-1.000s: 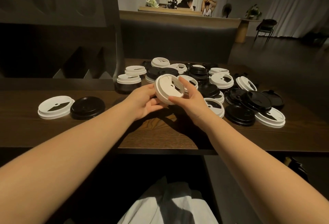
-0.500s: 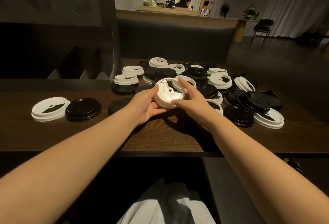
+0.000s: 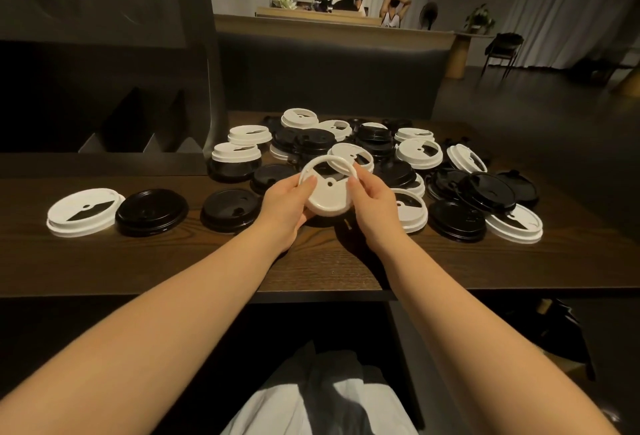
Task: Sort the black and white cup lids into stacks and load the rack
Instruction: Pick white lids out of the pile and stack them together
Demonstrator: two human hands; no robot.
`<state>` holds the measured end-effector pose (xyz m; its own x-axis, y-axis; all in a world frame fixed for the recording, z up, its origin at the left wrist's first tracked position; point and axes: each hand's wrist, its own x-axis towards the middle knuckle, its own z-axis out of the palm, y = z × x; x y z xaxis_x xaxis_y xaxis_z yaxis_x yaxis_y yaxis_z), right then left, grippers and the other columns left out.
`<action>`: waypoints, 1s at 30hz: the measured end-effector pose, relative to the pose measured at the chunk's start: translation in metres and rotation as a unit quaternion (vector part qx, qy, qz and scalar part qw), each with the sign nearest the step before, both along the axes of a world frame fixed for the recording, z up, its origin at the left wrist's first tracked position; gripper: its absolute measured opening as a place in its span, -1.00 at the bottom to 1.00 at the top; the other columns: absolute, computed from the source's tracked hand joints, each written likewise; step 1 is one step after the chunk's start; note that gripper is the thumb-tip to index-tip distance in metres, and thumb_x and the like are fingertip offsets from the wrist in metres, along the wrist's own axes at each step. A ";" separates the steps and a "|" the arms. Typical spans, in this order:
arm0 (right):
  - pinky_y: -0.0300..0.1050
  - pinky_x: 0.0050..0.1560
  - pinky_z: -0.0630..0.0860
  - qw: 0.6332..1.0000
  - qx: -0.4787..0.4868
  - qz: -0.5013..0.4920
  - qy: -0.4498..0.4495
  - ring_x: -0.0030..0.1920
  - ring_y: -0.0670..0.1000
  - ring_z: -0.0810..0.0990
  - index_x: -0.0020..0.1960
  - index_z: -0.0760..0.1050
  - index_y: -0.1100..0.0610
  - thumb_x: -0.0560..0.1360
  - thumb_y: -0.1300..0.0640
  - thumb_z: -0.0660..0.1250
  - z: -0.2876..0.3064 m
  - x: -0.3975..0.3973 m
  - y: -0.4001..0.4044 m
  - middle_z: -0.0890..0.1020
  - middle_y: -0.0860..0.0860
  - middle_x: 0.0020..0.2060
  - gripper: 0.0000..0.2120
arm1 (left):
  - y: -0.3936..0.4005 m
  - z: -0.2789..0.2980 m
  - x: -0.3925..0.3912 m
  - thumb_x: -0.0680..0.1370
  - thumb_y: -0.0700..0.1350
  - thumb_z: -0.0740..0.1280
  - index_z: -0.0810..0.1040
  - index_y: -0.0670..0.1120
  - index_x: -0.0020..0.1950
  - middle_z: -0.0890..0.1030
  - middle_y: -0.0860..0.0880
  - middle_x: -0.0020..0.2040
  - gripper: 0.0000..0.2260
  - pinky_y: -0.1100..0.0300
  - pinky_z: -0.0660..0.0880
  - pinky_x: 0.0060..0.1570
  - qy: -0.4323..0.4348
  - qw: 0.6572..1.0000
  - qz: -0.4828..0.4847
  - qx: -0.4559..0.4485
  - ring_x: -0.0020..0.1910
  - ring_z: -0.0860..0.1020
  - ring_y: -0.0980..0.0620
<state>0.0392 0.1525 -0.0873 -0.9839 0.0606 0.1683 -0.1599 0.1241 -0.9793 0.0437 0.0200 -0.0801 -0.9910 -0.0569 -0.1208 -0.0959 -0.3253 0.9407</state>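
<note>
A white lid (image 3: 327,194) hangs just above the dark wooden table (image 3: 173,261), held between both hands. My left hand (image 3: 285,204) grips its left rim with the thumb on top; my right hand (image 3: 374,201) pinches its right rim. Behind and to the right lies a mixed pile of black and white lids (image 3: 381,157). At the left, one white lid (image 3: 85,211) and one black lid (image 3: 151,211) lie side by side, with another black lid (image 3: 230,209) nearer my hands. The dark rack (image 3: 138,126) stands at the back left.
A dark upright panel (image 3: 204,54) rises at the rack's right end. The table's front edge (image 3: 207,291) runs below my forearms. Far behind, people sit at a counter (image 3: 346,19), and a chair (image 3: 502,50) stands at the right.
The white lid has turned from facing me edge-up to lying nearly flat, top side up, and has come down closer to the table. Both hands have kept hold of it.
</note>
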 end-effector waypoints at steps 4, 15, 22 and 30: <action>-0.54 0.10 0.30 0.984 0.129 -0.062 0.102 0.24 -0.13 0.41 0.40 0.39 0.16 0.60 0.09 0.23 0.001 0.005 0.006 0.44 0.03 0.32 -0.61 | -0.002 -0.006 -0.004 0.61 -0.17 0.26 0.52 -0.12 0.28 0.64 -0.07 0.07 -0.75 0.15 0.56 -0.04 0.003 1.000 0.021 -0.021 0.04 0.60 0.03; 0.28 0.44 -0.22 0.832 0.533 -0.126 -0.090 0.50 0.19 0.08 0.52 0.10 0.09 0.34 -0.45 0.26 0.009 0.012 0.066 0.28 0.18 0.44 -0.04 | -0.003 -0.004 -0.015 0.59 -0.16 0.29 0.50 -0.11 0.28 0.62 -0.04 0.08 -0.74 0.17 0.55 -0.03 0.020 0.998 0.006 0.064 0.06 0.58 0.05; 0.08 0.45 0.19 0.932 0.297 -0.198 0.064 0.46 0.07 0.22 0.53 0.10 0.12 0.35 -0.19 0.47 0.016 0.009 0.059 0.28 0.06 0.46 -0.07 | -0.005 -0.005 -0.019 0.60 -0.17 0.26 0.52 -0.09 0.06 0.62 -0.07 0.02 -0.92 0.14 0.55 -0.02 0.001 0.995 0.007 0.098 0.02 0.59 0.02; -0.14 0.35 0.22 0.980 0.171 -0.088 0.053 0.45 -0.01 0.22 0.53 0.10 0.09 0.39 -0.11 0.47 0.016 0.004 0.032 0.21 0.02 0.49 -0.13 | -0.007 -0.008 -0.023 0.61 -0.10 0.24 0.48 -0.12 0.24 0.61 -0.07 0.08 -0.77 0.08 0.54 0.07 -0.002 0.996 -0.007 0.086 0.07 0.58 0.01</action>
